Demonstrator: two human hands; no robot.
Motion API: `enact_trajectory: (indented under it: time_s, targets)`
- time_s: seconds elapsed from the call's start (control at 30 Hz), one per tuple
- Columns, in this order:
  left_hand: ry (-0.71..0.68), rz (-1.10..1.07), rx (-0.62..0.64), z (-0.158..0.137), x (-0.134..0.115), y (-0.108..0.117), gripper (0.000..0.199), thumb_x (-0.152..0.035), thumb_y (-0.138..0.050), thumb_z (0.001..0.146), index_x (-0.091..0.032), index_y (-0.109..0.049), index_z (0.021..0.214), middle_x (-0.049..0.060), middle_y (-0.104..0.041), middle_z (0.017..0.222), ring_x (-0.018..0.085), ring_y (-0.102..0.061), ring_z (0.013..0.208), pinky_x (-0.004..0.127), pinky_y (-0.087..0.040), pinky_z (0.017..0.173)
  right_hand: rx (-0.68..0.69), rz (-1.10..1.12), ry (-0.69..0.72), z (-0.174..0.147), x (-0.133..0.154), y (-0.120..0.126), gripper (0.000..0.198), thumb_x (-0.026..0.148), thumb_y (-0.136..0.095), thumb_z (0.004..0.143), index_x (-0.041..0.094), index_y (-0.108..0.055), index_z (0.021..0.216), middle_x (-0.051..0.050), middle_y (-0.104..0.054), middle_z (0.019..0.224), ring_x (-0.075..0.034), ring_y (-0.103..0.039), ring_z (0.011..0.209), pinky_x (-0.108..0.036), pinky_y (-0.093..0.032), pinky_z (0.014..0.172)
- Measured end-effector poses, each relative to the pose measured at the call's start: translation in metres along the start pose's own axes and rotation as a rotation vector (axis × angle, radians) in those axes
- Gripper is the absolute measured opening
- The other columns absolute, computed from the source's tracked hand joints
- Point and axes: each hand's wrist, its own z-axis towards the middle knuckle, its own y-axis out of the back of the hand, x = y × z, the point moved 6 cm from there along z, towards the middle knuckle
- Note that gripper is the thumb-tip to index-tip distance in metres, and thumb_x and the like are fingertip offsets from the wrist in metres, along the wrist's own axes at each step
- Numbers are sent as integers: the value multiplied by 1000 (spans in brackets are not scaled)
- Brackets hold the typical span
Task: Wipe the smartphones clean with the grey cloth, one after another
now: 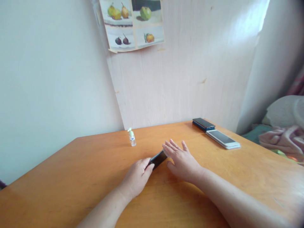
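A dark smartphone (pixel 158 160) is held tilted above the wooden table, its left end gripped by my left hand (pixel 139 174). The thumb of that hand lies on the front and the fingers go behind it. At the phone's right end is my right hand (pixel 181 161), palm down with the fingers stretched out and apart. Its fingertips overlap the phone's upper right corner; whether they touch it I cannot tell.
Behind the phone stands a small clear pump bottle (pixel 132 139) with a pale green top. Toward the back right lie a dark stack of phones (pixel 203 124) and a white stack of phones (pixel 223 139). The table (pixel 78 177) meets the wall at the back.
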Motion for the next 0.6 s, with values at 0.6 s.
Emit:
enact_trajectory:
  time_s: [0.6]
  targets:
    - [-6,-35,2,1,2,-2,24,-32,-45,95,-20,-66,98,5,-71,92,20,-64,84,28,-47,77,23,-11,104,-3,17,-5,76,17,-44,75,12,-35,150,-11,-28,158,-27,-16,148,-59,-3,118]
